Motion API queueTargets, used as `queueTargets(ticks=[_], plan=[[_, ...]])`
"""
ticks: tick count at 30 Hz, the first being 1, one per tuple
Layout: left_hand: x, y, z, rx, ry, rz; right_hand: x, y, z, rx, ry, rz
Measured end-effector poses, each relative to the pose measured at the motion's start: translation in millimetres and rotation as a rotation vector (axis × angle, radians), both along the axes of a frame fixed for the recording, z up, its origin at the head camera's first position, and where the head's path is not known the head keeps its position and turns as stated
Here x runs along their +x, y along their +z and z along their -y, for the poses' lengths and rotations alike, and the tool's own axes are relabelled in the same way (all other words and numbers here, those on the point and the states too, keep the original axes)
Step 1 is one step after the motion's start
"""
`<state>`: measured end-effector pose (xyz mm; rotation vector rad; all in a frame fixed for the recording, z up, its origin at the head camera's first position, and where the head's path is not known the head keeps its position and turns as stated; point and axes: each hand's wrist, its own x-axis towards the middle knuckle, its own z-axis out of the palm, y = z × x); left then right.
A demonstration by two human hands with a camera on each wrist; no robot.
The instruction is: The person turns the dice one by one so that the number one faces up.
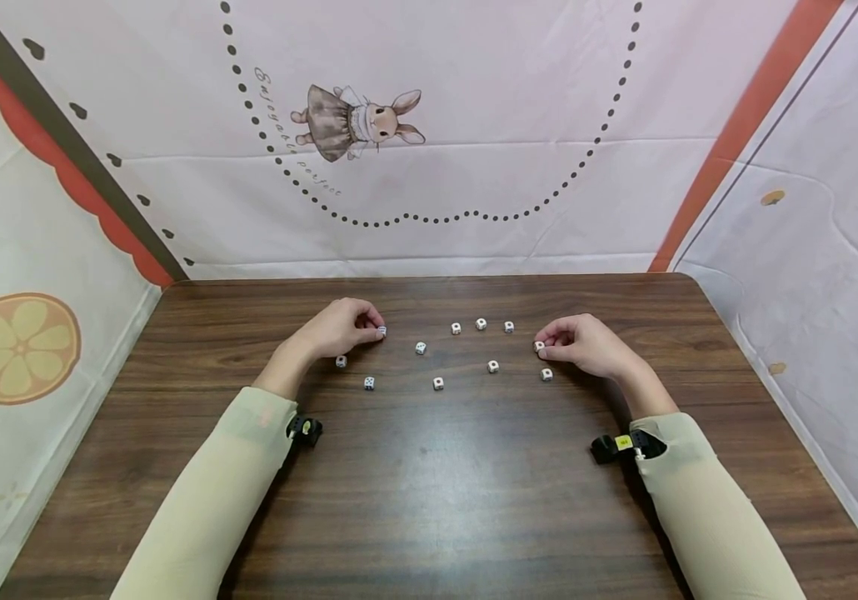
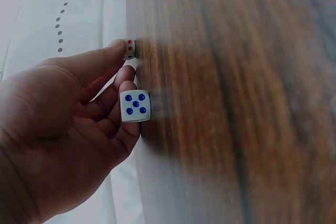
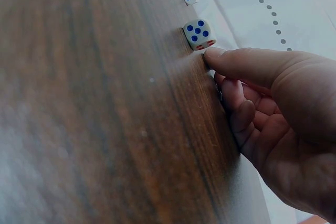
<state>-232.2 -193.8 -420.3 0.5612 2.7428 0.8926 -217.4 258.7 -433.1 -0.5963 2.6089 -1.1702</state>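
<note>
My left hand [image 1: 336, 327] is at the back left of the dice and pinches a white die [image 1: 381, 332] between thumb and fingertips. In the left wrist view, red dots show on this die [image 2: 130, 49] by the thumb tip. A die with five blue dots [image 2: 135, 106] stands nearer that camera, overlapping the fingers. On the right, my right hand [image 1: 585, 343] pinches another white die [image 1: 539, 346] at its fingertips, hidden behind the thumb in the right wrist view. Close to this hand lies one more die [image 1: 546, 375].
Several more white dice lie spread between the hands on the brown wooden table [image 1: 429, 517], among them a die [image 1: 439, 383] at the front and a die [image 1: 481, 323] at the back. A printed cloth [image 1: 474, 183] hangs behind the table's far edge.
</note>
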Motion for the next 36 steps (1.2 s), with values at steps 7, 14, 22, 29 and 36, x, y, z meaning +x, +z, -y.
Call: queueTargets(ticks=[7, 14, 22, 29, 36], plan=[[-0.9, -1.1, 0.4, 0.020, -0.012, -0.004, 0.1, 0.5, 0.1, -0.002, 0.003, 0.001], [-1.5, -2.1, -3.2, 0.007, -0.038, -0.047, 0.0, 0.8, -0.6, 0.002, 0.000, 0.003], [-2.8, -3.9, -8.5, -0.024, -0.059, -0.074, 0.6, 0.4, -0.8, -0.003, -0.003, 0.018], [-1.1, -2.0, -10.0, -0.010, -0.040, -0.058, 0.6, -0.4, -1.1, -0.005, -0.002, 0.012], [-0.6, -2.7, -9.0, 0.010, -0.017, -0.042, 0.6, -0.3, -1.5, -0.001, -0.003, 0.015]])
